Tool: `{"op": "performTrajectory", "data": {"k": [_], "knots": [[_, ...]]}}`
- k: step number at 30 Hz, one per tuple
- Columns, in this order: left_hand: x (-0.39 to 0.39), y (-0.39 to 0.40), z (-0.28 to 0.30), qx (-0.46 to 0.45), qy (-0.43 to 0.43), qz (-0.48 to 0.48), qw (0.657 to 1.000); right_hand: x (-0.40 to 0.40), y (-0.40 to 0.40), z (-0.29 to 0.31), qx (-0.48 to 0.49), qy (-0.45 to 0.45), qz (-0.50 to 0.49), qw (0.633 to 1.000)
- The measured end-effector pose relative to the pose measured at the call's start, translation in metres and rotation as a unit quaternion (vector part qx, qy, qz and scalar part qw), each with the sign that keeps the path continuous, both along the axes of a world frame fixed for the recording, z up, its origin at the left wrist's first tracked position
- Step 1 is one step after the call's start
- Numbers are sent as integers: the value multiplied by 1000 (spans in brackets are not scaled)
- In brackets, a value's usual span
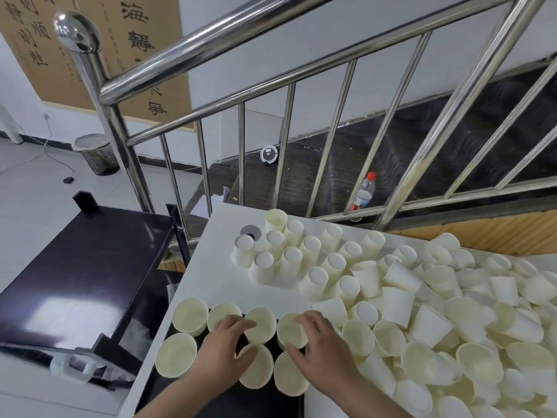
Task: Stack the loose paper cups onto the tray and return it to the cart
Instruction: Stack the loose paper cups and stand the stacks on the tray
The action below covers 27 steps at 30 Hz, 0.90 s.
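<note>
A stainless-steel railing (271, 95) crosses the view, fronting a dark staircase (391, 152). A calligraphy scroll (126, 55) hangs on the white wall (241, 40). A lined wastebasket (96, 155) stands on the light tiled floor (36, 200). A plastic bottle (363, 191) stands behind the white bench (220, 282).

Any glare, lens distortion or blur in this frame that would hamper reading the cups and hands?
Head view: strong wide-angle distortion bows the steel railing; bright window glare sits on the dark cart top and on the railing's ball cap; lighting on the white table is soft and even, so cup shadows are faint; the left hand and right hand look slightly soft, and the loose cup pile smears towards the right edge.
</note>
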<state>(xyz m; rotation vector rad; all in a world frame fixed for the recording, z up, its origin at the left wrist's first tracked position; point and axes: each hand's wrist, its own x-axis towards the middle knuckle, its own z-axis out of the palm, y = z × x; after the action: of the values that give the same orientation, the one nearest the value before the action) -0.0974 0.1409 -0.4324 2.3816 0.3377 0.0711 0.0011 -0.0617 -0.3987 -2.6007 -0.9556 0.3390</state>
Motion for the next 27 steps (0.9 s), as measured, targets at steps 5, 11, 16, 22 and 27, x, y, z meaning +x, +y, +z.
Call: {"op": "performTrajectory", "data": {"k": [5,11,16,22,27], "knots": [[7,17,6,-76,-19,74,994,34,41,3,-34,10,8,999],[7,41,9,-94,-8,90,991,72,97,3,-93,18,19,995],[11,60,7,-107,0,92,990,103,136,-6,-128,16,16,991],[18,75,9,-91,18,83,992,126,160,-21,-157,28,9,987],[25,78,8,-92,24,76,993,128,159,-33,-118,43,-6,992]]}}
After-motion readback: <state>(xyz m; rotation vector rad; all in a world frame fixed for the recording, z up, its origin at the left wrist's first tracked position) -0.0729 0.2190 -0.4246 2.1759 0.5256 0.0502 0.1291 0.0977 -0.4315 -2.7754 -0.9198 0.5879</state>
